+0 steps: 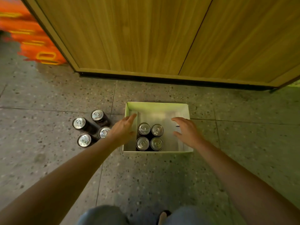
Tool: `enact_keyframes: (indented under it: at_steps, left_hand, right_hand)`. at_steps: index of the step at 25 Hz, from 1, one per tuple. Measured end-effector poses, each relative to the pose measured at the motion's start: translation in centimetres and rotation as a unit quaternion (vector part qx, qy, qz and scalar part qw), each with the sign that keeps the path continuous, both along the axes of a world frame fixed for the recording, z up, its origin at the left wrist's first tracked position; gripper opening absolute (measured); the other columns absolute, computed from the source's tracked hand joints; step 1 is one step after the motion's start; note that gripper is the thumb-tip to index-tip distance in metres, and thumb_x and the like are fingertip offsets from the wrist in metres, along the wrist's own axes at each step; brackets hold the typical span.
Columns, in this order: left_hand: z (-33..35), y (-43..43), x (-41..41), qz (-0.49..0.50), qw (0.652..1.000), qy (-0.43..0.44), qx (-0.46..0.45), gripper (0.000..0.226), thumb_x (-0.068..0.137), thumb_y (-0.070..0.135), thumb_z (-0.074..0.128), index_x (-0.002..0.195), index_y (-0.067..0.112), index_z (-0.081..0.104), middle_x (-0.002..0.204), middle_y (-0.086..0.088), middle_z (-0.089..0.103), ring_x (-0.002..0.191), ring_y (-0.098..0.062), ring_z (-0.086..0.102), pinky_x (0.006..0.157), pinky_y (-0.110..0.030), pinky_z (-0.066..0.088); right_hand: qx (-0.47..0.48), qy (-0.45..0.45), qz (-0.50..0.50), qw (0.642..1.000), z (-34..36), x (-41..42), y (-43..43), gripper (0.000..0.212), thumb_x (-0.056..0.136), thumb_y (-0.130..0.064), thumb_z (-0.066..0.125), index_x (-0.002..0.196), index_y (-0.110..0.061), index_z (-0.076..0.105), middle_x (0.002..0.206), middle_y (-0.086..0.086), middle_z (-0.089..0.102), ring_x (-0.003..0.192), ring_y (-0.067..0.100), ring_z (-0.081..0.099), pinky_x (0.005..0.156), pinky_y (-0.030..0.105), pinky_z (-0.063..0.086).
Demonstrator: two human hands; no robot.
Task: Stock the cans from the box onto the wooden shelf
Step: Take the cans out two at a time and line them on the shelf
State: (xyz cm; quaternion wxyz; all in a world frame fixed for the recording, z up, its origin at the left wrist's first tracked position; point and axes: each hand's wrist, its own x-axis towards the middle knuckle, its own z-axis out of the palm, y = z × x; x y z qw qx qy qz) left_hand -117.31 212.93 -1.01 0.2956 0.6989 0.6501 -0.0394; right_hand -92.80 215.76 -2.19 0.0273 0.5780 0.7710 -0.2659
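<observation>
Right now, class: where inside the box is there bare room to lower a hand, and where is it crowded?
Free: the far half of the box, between its far wall and the four cans, and the right strip under the right hand. Crowded: the near-left part, where the cans stand packed by the left hand.

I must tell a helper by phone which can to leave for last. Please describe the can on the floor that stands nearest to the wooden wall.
Find the white box on the speckled floor before the wooden wall. Left of it stand four loose cans. The wanted can is the farthest of the four, closest to the wall, well clear of the left hand.
</observation>
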Motion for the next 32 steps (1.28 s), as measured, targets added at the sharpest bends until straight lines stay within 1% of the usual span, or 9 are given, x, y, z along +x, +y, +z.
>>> enact_keyframes:
  at_steps: [4,9,12,15,17,22,25,27,32]
  left_hand:
    - [-6.2,1.3,0.2,-0.016,0.999,-0.030,0.012,0.064,0.086,0.009,0.058,0.141,0.018,0.026,0.134,-0.015,0.052,0.114,-0.029,0.056,0.095,-0.034,0.046]
    - [-9.1,2.3,0.9,-0.021,0.995,-0.099,-0.025,0.067,0.079,0.012,0.068,0.137,0.016,0.035,0.131,-0.013,0.054,0.120,-0.028,0.052,0.098,-0.033,0.042]
    - [-10.3,3.2,0.9,0.040,0.978,-0.194,-0.059,0.064,0.074,0.006,0.071,0.130,0.013,0.042,0.125,-0.010,0.057,0.117,-0.024,0.053,0.097,-0.031,0.043]
    - [-11.0,3.4,1.3,0.132,0.935,-0.309,-0.117,0.062,0.073,0.000,0.071,0.128,0.012,0.044,0.114,-0.002,0.056,0.109,-0.015,0.051,0.089,-0.025,0.041]
    - [-11.8,3.4,1.9,0.163,0.918,-0.338,-0.125,0.063,0.070,-0.001,0.073,0.126,0.011,0.047,0.109,0.000,0.058,0.103,-0.013,0.053,0.083,-0.019,0.044]
    - [-13.4,3.4,2.7,0.203,0.914,-0.346,-0.066,0.066,0.053,0.010,0.086,0.114,0.012,0.059,0.105,0.000,0.068,0.100,-0.015,0.062,0.092,-0.031,0.049]
    - [-10.2,4.0,2.9,0.216,0.900,-0.376,-0.049,0.050,0.055,0.007,0.084,0.098,0.019,0.063,0.092,0.008,0.069,0.090,-0.007,0.064,0.078,-0.015,0.050]
    - [-5.4,4.7,2.7,0.213,0.895,-0.390,-0.033,0.048,0.057,0.004,0.083,0.099,0.019,0.064,0.090,0.010,0.067,0.088,-0.002,0.063,0.074,-0.009,0.048]
    - [12.0,4.3,1.8,0.194,0.906,-0.375,-0.031,0.057,0.051,0.007,0.086,0.101,0.021,0.064,0.094,0.005,0.070,0.094,-0.011,0.066,0.088,-0.025,0.049]
  right_hand:
    - [-0.044,0.070,-0.011,0.997,-6.9,0.2,0.4,0.061,0.079,-0.015,0.067,0.135,-0.016,0.042,0.141,0.004,0.046,0.130,0.021,0.041,0.106,0.028,0.030]
    - [-0.066,0.162,-0.032,0.984,-11.2,-1.4,1.0,0.071,0.070,-0.014,0.076,0.133,-0.017,0.044,0.136,0.005,0.051,0.127,0.018,0.044,0.108,0.034,0.035]
    - [-0.110,0.222,-0.057,0.967,-12.0,-1.8,1.6,0.068,0.071,-0.011,0.075,0.131,-0.016,0.043,0.131,0.000,0.053,0.120,0.008,0.045,0.103,0.027,0.036]
    - [-0.146,0.270,-0.113,0.945,-12.3,-2.4,1.9,0.070,0.069,-0.011,0.078,0.129,-0.018,0.043,0.126,-0.004,0.052,0.115,0.006,0.045,0.098,0.025,0.035]
    - [-0.146,0.290,-0.134,0.936,-12.5,-3.0,2.2,0.071,0.065,-0.011,0.080,0.126,-0.016,0.044,0.121,-0.004,0.054,0.111,0.009,0.049,0.095,0.022,0.037]
    - [-0.119,0.322,-0.189,0.920,-12.2,-3.7,2.5,0.061,0.063,-0.015,0.082,0.116,-0.013,0.051,0.106,-0.004,0.058,0.099,0.011,0.055,0.078,0.010,0.041]
    - [-0.098,0.330,-0.193,0.919,-9.0,-3.7,3.1,0.058,0.062,-0.012,0.082,0.113,-0.012,0.054,0.103,-0.005,0.059,0.097,0.008,0.055,0.072,0.003,0.044]
    - [-0.102,0.337,-0.197,0.915,-4.5,-3.7,3.6,0.057,0.063,-0.010,0.081,0.113,-0.013,0.055,0.101,-0.006,0.059,0.095,0.007,0.055,0.071,0.003,0.043]
    - [-0.120,0.343,-0.195,0.911,13.7,-4.2,3.3,0.063,0.061,-0.010,0.082,0.117,-0.012,0.053,0.104,-0.004,0.058,0.096,0.009,0.054,0.075,0.007,0.039]
